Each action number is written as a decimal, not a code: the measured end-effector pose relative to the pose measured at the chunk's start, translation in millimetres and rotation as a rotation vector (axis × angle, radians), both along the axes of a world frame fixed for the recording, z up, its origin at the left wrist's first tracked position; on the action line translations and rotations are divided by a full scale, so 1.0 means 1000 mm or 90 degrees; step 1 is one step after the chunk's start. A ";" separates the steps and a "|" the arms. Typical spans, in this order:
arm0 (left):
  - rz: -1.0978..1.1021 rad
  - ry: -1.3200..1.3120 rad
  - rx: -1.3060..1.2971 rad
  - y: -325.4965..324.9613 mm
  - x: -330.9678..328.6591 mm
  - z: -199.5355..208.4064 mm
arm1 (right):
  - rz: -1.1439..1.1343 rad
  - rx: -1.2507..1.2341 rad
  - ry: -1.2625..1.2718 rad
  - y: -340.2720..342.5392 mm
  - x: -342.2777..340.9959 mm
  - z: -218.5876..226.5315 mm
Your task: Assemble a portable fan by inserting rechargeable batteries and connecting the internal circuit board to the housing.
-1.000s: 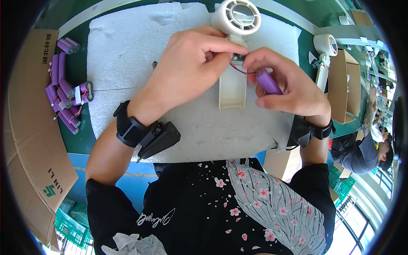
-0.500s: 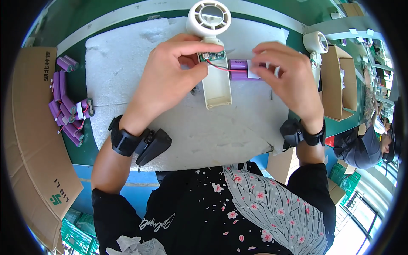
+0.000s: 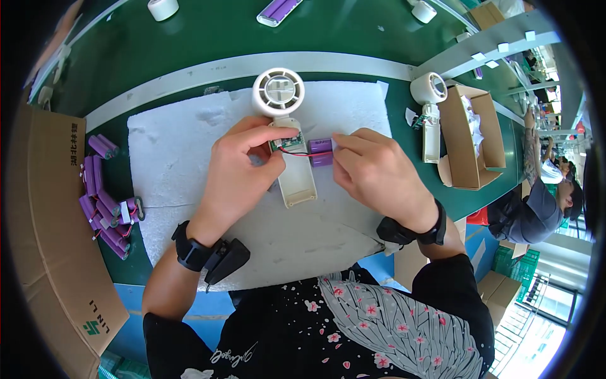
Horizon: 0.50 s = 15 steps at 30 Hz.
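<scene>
A white handheld fan lies on a foam sheet, its round head away from me and its open handle shell toward me. My left hand grips the handle's upper part, thumb and forefinger at either end of a green circuit board. Red and black wires run from the board to a purple two-cell battery pack just right of the handle. Closed fingers of my right hand are at the pack's right end, hiding it; a bit of white shows by the fingertips.
Several purple battery packs lie at the left beside a large cardboard box. At the right are another opened fan and an open carton. Across a pale rail sits another purple pack. A person sits far right.
My right hand's spread fingers have closed at the battery pack's right end. The left hand keeps its hold on the fan. The whole view has shifted, showing more of the far bench.
</scene>
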<state>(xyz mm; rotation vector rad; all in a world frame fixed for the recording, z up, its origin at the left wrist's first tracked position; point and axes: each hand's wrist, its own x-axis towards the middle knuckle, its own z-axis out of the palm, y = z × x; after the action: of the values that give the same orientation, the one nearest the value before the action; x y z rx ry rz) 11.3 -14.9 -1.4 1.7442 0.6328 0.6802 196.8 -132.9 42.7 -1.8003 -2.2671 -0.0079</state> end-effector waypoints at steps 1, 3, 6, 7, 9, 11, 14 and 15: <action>-0.004 -0.004 0.004 0.000 0.000 0.000 | -0.004 0.004 -0.004 0.000 0.000 0.000; -0.001 -0.005 -0.004 -0.001 0.000 0.000 | -0.007 -0.011 0.020 0.001 0.001 0.000; -0.006 -0.011 -0.003 -0.001 0.001 0.000 | -0.011 -0.016 0.049 0.001 0.007 0.002; -0.008 -0.010 -0.002 -0.001 0.002 0.000 | -0.009 -0.020 0.070 0.002 0.010 0.003; -0.016 -0.016 0.002 0.000 0.000 0.000 | -0.013 -0.020 0.084 0.001 0.012 0.004; -0.018 -0.009 0.006 0.002 -0.001 -0.003 | -0.004 -0.036 0.113 0.003 0.013 0.004; -0.034 -0.017 -0.002 0.001 0.002 -0.003 | -0.013 -0.048 0.109 0.000 0.016 0.006; -0.029 -0.016 -0.012 0.002 0.000 -0.003 | -0.006 -0.053 0.101 0.001 0.016 0.004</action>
<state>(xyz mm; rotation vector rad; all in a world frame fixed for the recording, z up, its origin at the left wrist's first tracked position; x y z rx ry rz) 11.5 -12.8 -4.7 1.7253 0.5800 0.6616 212.5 -131.5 46.5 -1.7827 -2.1777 0.2235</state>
